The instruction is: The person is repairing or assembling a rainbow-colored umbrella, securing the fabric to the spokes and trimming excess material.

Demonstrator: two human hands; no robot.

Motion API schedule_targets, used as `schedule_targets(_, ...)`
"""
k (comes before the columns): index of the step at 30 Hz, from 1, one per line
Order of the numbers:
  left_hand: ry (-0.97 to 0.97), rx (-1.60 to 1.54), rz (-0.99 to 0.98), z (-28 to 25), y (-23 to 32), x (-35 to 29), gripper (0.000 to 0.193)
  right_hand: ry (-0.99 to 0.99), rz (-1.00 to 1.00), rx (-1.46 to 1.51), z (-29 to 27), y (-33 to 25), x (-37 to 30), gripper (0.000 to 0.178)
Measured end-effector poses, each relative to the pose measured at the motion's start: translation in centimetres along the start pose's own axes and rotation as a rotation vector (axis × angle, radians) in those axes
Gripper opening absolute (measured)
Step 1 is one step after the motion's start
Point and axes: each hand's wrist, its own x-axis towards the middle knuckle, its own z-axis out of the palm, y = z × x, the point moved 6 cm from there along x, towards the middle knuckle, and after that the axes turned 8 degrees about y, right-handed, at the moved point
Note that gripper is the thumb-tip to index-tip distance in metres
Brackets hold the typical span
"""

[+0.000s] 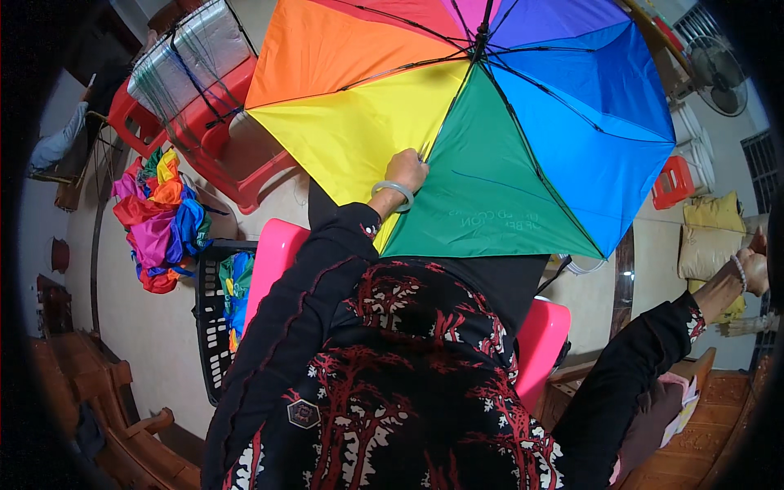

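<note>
An opened rainbow umbrella [523, 175] spreads before me, its inner side with black ribs and shaft facing up. My left hand [407, 171], a pale bangle at its wrist, is closed on a rib where the yellow and green panels meet. Across the green panel runs a thin blue line that looks like thread. Far out to the right, at the picture's dark rim, my right hand [753, 272] is raised with a beaded bracelet on the wrist. Its fingers look pinched together; what they hold, if anything, I cannot make out.
At left lie a heap of folded rainbow fabric [163, 220] and a black basket [211, 318] with more. Red stools [237, 175] carry a strapped silvery box [192, 61]. A pink chair [278, 245] is under me. Yellow sacks [710, 237] and a fan [717, 73] stand right.
</note>
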Motion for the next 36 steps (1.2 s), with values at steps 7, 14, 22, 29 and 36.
schedule_targets(7,0.002,0.010,0.001,0.1,0.1,0.1,0.025,-0.176,-0.080,-0.085,1.8,1.1,-1.9,0.017)
schedule_targets(14,-0.012,-0.018,-0.003,0.3,-0.3,0.3,0.025,-0.626,0.319,-0.258,6.8,6.8,-26.0,0.013)
schedule_targets(22,-0.057,-0.119,-0.046,-0.6,0.8,-0.6,0.023,-1.041,0.654,-0.630,5.5,11.6,-51.0,0.010)
schedule_targets(29,-0.027,-0.166,-0.057,-0.9,0.5,-0.5,0.021,-1.274,0.271,-0.740,1.5,10.8,-60.0,0.009)
schedule_targets(36,-0.027,-0.273,-0.177,-0.7,0.3,-0.2,0.024,-1.501,0.088,-0.969,0.5,9.8,-63.6,0.008)
